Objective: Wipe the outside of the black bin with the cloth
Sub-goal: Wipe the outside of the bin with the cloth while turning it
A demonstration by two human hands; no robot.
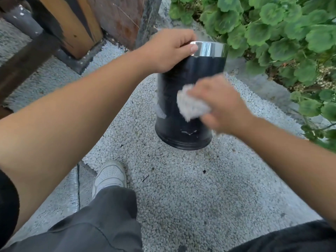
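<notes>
Two bare arms reach forward over pale pebbled ground (181, 188). At the far left stand dark wooden beams (23, 64) and an orange-brown board (72, 26), with a rusty panel (120, 19) just beside it. Lower down, a white shoe (109, 176) pokes out from a grey trouser leg (94, 222) on the pebbles.

Moving right, the left hand (167, 51) grips the top of the black bin (170, 99): its fingers curl over the shiny metal rim (209, 49) and the thumb presses on the outside of that band. The bin is a tall cylinder resting on the pebbles near the middle of the view, leaning slightly, with pale smears on its left side and small light marks near its base.

Right of that, the right hand (221, 104) clutches a crumpled white cloth (190, 104), fingers closed around it, and presses it against the bin's front wall about halfway down. This hand is blurred.

Along the right edge, a bed of round-leaved green plants (283, 33) borders the pebbles behind and beside the bin.
</notes>
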